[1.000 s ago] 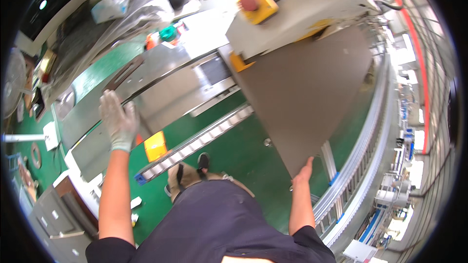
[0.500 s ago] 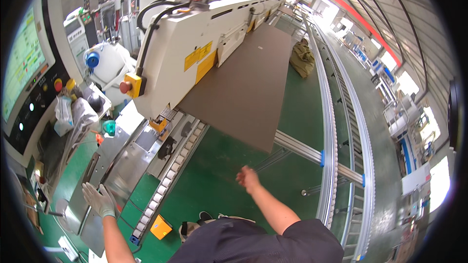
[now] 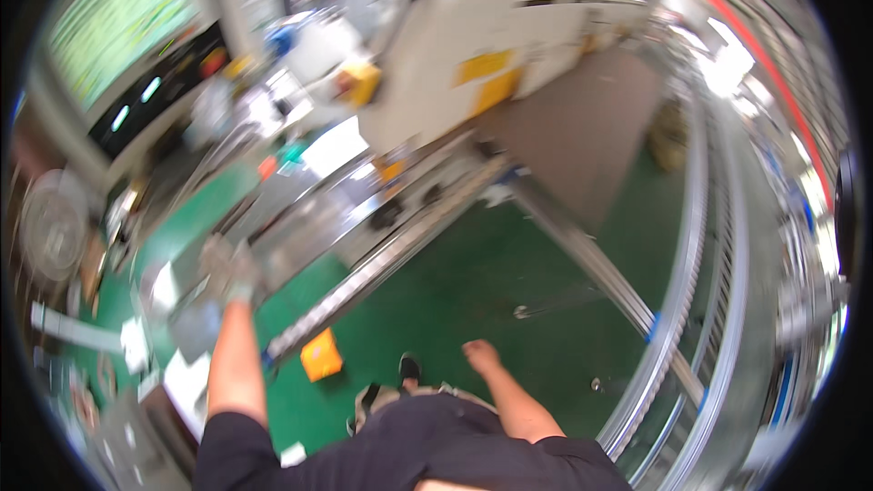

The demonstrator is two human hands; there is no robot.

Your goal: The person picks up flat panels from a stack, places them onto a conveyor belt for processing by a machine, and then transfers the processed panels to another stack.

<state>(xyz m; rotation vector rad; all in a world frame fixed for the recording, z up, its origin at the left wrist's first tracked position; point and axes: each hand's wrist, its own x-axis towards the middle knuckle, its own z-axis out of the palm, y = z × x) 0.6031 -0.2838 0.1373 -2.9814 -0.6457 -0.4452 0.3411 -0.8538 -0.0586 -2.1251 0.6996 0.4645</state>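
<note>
Brown panel lies flat at the outfeed of the cream-coloured machine, its long axis running away from the person toward the upper right, well apart from both hands. The bare right hand hangs low over the green floor, empty with fingers loosely curled, and is the nearer one to the board. The gloved left hand reaches to the metal surface at the left; blur hides whether it grips anything. Yellow rectangular labels sit on the machine's side, and a small orange block lies on the floor beside the roller rail.
</note>
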